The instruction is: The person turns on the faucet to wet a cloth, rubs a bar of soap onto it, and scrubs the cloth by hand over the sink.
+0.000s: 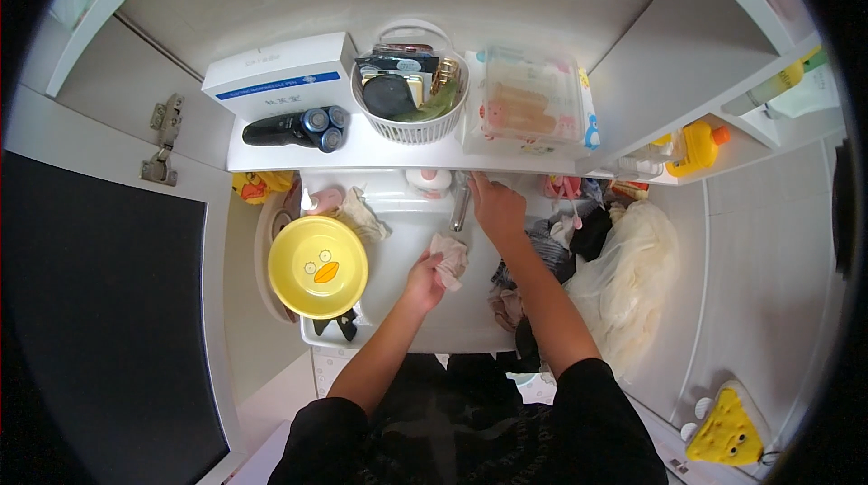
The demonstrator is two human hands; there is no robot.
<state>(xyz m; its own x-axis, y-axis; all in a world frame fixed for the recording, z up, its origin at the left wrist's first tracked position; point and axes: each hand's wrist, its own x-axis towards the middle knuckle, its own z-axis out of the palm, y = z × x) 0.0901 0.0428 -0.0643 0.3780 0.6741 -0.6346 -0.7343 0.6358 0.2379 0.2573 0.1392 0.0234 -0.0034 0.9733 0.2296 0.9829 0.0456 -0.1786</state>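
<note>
Head view. The left hand (423,283) holds a pale pink, soft, crumpled cloth (450,261) above the white, glossy, rectangular sink (398,327). Its fingers are closed on the fabric, which bunches at the fingertips and hangs in loose folds. The right hand (499,209) is at the upper end of a slim, polished metal faucet (460,207). One finger extends toward the shelf edge; the others are bent and partly hidden, so whether they grip the faucet cannot be told.

Left of the cloth is a round, smooth yellow basin (294,284) with a printed bird face. Behind the basin lie a pink pump bottle (320,201) and a wrinkled beige cloth (363,216). Right of the right forearm is a heap of dark and grey fabric (553,245), beside a bulky, sheer, cream-coloured fabric bundle (633,282).

The flat white shelf (398,156) above carries four main items: one oblong white carton with a blue stripe (276,78), one glossy black shaver (280,131) with three round heads, one slotted white plastic basket (411,131) with a looped handle, and one clear, box-shaped plastic container (533,92).
</note>
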